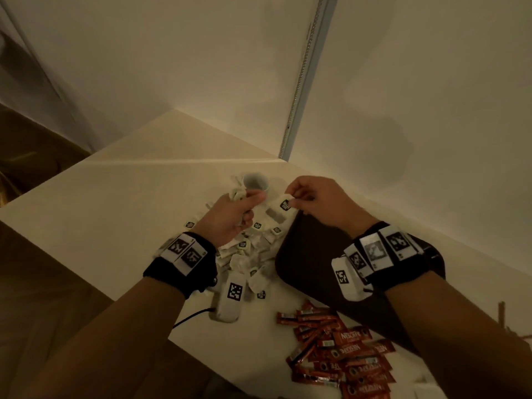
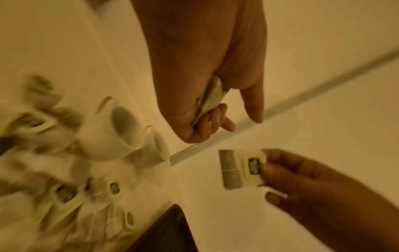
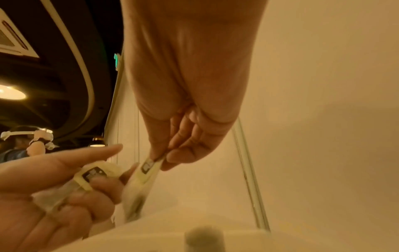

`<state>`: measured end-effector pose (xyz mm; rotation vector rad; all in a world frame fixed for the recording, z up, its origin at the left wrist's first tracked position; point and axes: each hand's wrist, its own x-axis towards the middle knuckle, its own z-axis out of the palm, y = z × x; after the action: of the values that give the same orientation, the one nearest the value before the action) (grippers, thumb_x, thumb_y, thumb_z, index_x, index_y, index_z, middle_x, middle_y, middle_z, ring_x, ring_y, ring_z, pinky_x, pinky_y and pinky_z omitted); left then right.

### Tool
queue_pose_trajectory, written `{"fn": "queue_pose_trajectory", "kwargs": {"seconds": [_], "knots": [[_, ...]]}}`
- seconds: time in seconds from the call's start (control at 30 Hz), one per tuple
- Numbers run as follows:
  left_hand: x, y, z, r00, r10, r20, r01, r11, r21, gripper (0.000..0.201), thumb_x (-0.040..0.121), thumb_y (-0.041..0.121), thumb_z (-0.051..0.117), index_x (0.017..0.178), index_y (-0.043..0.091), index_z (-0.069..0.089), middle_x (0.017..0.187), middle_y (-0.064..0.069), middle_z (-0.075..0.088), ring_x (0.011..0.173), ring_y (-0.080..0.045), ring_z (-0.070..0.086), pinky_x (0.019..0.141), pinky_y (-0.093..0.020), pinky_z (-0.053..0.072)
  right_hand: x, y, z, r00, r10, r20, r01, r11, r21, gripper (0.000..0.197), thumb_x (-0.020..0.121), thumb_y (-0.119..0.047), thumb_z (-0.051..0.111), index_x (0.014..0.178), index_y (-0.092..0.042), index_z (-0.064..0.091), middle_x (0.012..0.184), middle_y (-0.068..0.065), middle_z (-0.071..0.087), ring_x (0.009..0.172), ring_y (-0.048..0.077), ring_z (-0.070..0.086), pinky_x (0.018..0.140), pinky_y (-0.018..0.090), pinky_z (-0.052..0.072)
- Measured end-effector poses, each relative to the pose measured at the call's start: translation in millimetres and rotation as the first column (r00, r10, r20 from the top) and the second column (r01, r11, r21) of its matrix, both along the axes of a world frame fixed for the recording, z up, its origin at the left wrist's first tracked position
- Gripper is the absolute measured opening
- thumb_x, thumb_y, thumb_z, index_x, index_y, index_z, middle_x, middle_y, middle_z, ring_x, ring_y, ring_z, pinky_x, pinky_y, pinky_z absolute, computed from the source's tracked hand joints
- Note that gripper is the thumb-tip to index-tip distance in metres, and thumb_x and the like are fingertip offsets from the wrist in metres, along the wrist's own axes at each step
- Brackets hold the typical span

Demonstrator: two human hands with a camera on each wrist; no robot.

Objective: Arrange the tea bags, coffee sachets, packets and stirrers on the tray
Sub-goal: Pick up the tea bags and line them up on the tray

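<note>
My left hand (image 1: 246, 204) grips a small bunch of white tea bags (image 2: 210, 98) in its curled fingers, above the loose pile of tea bags (image 1: 250, 246) on the counter. My right hand (image 1: 293, 200) pinches a single tea bag (image 1: 283, 205) by its tag end, just past the far corner of the dark tray (image 1: 313, 263). In the right wrist view that tea bag (image 3: 146, 168) hangs from thumb and fingertips, close to the left hand (image 3: 64, 179). Red coffee sachets (image 1: 339, 355) lie heaped on the counter near me. The tray shows nothing on it where visible.
A white cup (image 1: 255, 182) stands behind the tea bag pile near the wall corner; the left wrist view shows a second cup (image 2: 151, 150) beside it. A thin brown stirrer (image 1: 501, 312) lies at the far right. The counter edge (image 1: 144, 283) runs along my left.
</note>
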<state>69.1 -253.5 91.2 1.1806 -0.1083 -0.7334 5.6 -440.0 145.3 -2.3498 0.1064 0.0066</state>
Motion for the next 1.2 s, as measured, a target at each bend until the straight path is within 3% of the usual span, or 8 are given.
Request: {"fn": "queue_pose_trajectory", "kwargs": {"seconds": [0.13,0.2,0.33,0.67,0.77,0.93,1.07,1.2], "knots": [[-9.3,-22.1,31.4,0.9,-0.135,0.415,0.057,0.979,0.195,0.021,0.083,0.02,0.07,0.104,0.015,0.07,0.062,0.013,0.06,0.057,-0.003,0.046,0.054,-0.018,0.039,-13.2,-7.8,35.8,0.995,0.047,0.09,-0.049,0.999,0.021,0.008,0.086,-0.011,0.067,0.092,-0.013,0.07,0.083,-0.004,0.066,0.063,-0.001,0.057,0.06,0.011,0.047],[-16.3,-31.7,42.2,0.832,-0.198,0.518,0.083,0.968,0.237,0.016,0.08,0.02,0.073,0.094,0.013,0.071,0.067,0.007,0.059,0.059,-0.005,0.048,0.054,-0.021,0.038,-20.8,-10.3,46.9,0.99,0.055,0.129,-0.055,0.998,0.001,0.009,0.087,-0.01,0.065,0.094,-0.013,0.07,0.081,-0.005,0.065,0.06,-0.005,0.056,0.059,0.008,0.043],[-30.2,-47.3,52.5,0.786,-0.248,0.565,0.139,0.963,0.229,0.019,0.08,0.01,0.073,0.068,0.015,0.059,0.053,0.012,0.047,0.05,-0.004,0.042,0.049,-0.018,0.035,-32.0,-15.9,59.2,0.978,0.041,0.205,-0.019,0.994,-0.107,0.011,0.084,-0.017,0.069,0.094,-0.019,0.072,0.078,-0.006,0.066,0.065,-0.004,0.056,0.064,0.005,0.041],[-50.0,-71.4,41.7,0.809,-0.222,0.544,0.186,0.975,0.12,0.018,0.077,0.005,0.074,0.078,0.019,0.062,0.063,0.012,0.058,0.057,-0.003,0.051,0.053,-0.018,0.041,-56.0,-29.8,58.9,0.953,0.014,0.302,-0.011,1.0,-0.012,0.011,0.079,-0.012,0.074,0.09,-0.01,0.074,0.079,0.004,0.071,0.068,0.001,0.061,0.064,0.008,0.045],[-47.7,-75.1,37.5,0.847,-0.229,0.479,0.185,0.973,0.138,0.016,0.077,0.006,0.074,0.076,0.018,0.064,0.061,0.009,0.057,0.056,-0.006,0.049,0.051,-0.018,0.04,-54.2,-38.2,52.7,0.975,0.022,0.222,-0.025,1.0,0.012,0.011,0.079,-0.01,0.073,0.09,-0.011,0.074,0.079,0.003,0.07,0.068,0.001,0.061,0.065,0.009,0.046],[-28.5,-82.4,33.2,0.992,-0.061,0.111,0.061,0.998,0.007,0.013,0.087,0.019,0.064,0.075,0.016,0.065,0.058,0.004,0.053,0.054,-0.009,0.043,0.052,-0.018,0.038,-40.3,-60.5,40.7,0.989,-0.08,0.121,0.068,0.993,0.1,0.009,0.084,-0.003,0.067,0.09,-0.009,0.068,0.075,-0.004,0.063,0.062,0.003,0.059,0.063,0.013,0.051],[-3.0,-79.7,27.6,0.998,-0.047,-0.033,0.049,0.998,0.04,0.026,0.094,0.037,0.052,0.081,0.016,0.058,0.054,0.006,0.045,0.05,-0.011,0.047,0.056,-0.025,0.041,-21.4,-83.4,7.8,0.981,-0.195,0.009,0.193,0.978,0.077,0.007,0.086,-0.005,0.064,0.092,-0.009,0.065,0.081,0.001,0.062,0.062,0.005,0.057,0.055,0.01,0.049],[23.7,-77.7,18.9,0.971,-0.149,-0.184,0.154,0.988,0.011,0.005,0.088,0.025,0.047,0.087,0.02,0.048,0.064,0.003,0.044,0.054,-0.014,0.042,0.049,-0.023,0.033,-1.3,-100.1,-43.0,0.953,-0.246,-0.175,0.264,0.96,0.09,0.009,0.088,-0.002,0.061,0.096,-0.004,0.064,0.085,0.004,0.063,0.068,0.007,0.057,0.059,0.013,0.051]]}}
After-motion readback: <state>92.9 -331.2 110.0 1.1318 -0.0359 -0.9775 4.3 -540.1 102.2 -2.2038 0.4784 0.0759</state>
